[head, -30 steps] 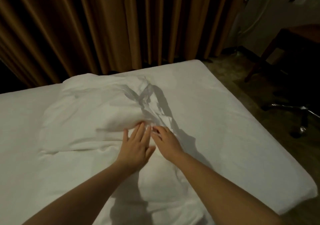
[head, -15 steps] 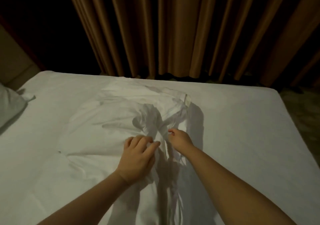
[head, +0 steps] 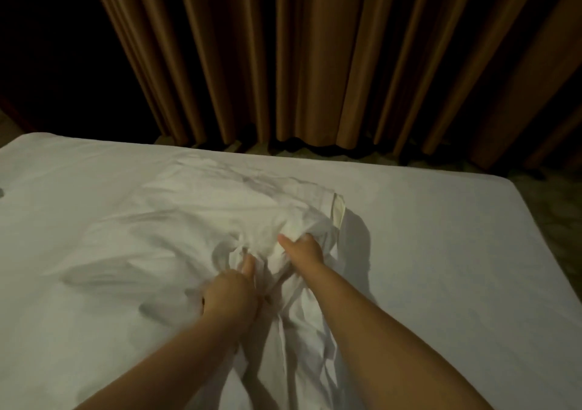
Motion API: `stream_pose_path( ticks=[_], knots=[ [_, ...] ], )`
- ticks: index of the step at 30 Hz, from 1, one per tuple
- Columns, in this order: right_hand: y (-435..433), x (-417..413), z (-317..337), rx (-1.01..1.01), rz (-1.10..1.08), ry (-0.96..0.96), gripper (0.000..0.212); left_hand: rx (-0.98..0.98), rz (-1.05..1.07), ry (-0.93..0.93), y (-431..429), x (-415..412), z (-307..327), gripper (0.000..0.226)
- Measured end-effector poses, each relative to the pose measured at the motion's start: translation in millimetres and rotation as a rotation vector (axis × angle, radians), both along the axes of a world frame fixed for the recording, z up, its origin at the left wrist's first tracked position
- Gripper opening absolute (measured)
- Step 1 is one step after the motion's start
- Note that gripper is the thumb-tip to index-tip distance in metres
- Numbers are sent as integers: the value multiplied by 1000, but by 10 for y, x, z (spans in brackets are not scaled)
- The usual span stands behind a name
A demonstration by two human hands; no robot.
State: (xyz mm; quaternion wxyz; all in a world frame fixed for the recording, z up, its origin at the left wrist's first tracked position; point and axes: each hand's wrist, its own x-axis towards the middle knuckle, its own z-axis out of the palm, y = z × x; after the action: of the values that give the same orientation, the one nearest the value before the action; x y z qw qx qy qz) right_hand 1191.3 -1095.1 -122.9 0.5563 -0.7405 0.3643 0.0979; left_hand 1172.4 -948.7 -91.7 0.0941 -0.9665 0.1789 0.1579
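Head view: left hand and right hand, flat on the white cover a second ago, now clench its bunched folds mid-way across the bed, fingers curled tight, probably gathering it to lift.

Both hands gather a crumpled white sheet on the bed. The left hand bunches a fold; the right hand grips raised cloth just beside it. Brown curtains hang behind the bed.

Brown curtains — white bed
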Motion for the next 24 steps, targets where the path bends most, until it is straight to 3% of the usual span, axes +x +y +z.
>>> stream_pose_path(
  ticks=[3,6,8,10,12,15,18,21,24],
  knots=[
    [-303,277,296,-239,72,-21,52,-257,92,44,-6,281,94,44],
    [-910,796,852,-368,-154,-259,45,-878,124,-70,-307,515,614,31],
    [-1191,1170,1217,-273,-320,-490,35,-1132,109,-75,-632,594,829,32],
    [-1307,1394,1336,-63,-363,-601,41,-1078,50,50,-862,553,666,49],
    [-1313,1410,1123,-12,-227,-424,65,-963,68,218,-865,446,205,57],
    [-1097,1101,446,-222,-31,-65,102,-990,210,400,-689,297,-263,56],
    [-615,620,-72,-1,-195,-29,124,-1026,175,394,-644,281,-421,56],
    [-413,328,-336,19,-203,70,88,-1087,233,346,-616,254,-468,47],
    [-387,310,-248,-78,-59,164,60,-1189,352,313,-668,73,-352,21]
  ],
)
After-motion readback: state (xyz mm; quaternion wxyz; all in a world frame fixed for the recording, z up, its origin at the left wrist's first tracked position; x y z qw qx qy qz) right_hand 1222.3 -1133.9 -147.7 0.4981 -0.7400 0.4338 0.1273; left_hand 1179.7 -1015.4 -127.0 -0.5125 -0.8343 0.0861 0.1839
